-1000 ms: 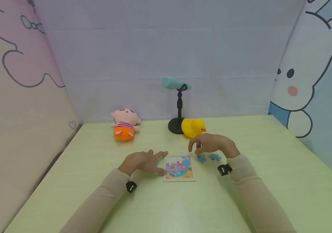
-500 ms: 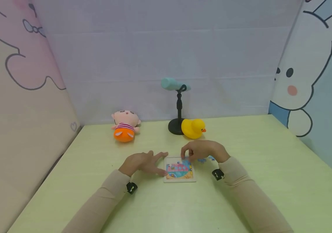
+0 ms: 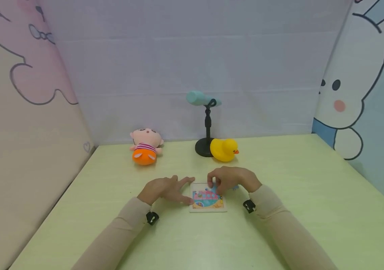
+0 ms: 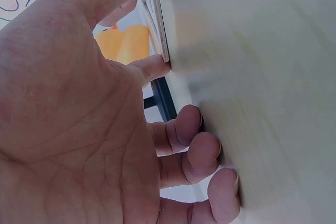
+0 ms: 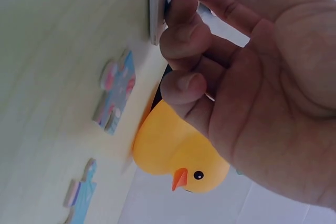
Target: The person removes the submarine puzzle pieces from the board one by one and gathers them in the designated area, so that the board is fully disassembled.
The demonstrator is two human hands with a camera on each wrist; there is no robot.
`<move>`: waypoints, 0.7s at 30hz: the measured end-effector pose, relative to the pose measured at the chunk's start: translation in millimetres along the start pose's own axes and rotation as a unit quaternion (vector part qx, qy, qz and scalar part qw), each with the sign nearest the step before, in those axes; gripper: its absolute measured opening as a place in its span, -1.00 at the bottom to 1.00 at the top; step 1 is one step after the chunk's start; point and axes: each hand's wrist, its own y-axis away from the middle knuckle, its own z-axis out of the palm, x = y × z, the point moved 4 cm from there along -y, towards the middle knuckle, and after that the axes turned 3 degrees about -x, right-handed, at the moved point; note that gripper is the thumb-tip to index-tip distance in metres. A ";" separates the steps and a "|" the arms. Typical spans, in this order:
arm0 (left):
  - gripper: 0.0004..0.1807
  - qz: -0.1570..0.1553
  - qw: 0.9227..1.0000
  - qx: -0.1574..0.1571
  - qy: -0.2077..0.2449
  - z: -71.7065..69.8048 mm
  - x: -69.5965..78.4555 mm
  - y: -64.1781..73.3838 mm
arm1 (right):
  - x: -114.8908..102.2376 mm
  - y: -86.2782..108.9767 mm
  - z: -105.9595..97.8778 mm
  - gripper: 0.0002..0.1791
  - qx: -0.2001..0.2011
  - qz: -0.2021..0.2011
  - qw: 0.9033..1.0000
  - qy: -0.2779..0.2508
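Observation:
A small square jigsaw puzzle [image 3: 208, 210] with a pale frame and a pink and blue picture lies flat on the table. My left hand [image 3: 165, 189] rests at its left side, thumb and index finger spread against the frame, the other fingertips down on the tabletop [image 4: 262, 103]. Over the upper right part of the puzzle, my right hand [image 3: 229, 178] has its thumb and index finger curled together at a blue puzzle piece, mostly hidden by the fingers. Two loose puzzle pieces, one nearer [image 5: 118, 95] and one farther [image 5: 83, 195] from the frame, lie to the right.
A yellow rubber duck [image 3: 224, 150] sits behind my right hand, beside the round black base of a stand [image 3: 208, 123] holding a light teal microphone-like object [image 3: 198, 98]. A plush doll [image 3: 145, 148] in orange lies at the back left. A pale wall cloth [image 3: 144, 75] rises behind the table.
My right hand has moved left and down from beside the loose pieces onto the puzzle's upper right, its fingers drawing together. My left hand has stayed at the frame.

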 end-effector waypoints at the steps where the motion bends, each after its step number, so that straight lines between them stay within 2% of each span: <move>1: -0.03 -0.002 1.000 0.001 0.002 0.0 -0.4 -0.1 | -0.3 -0.7 -0.1 -0.77 0.002 -0.003 1.000 0.001; 17: -0.05 0.000 1.000 0.007 -0.002 0.4 1.3 1.8 | -3.1 -0.7 -4.4 -0.82 0.027 -0.051 0.998 0.013; 21: -0.04 -0.003 1.000 0.005 -0.002 1.0 1.0 1.0 | -3.0 -0.1 -6.9 -0.88 0.049 -0.070 0.996 0.023</move>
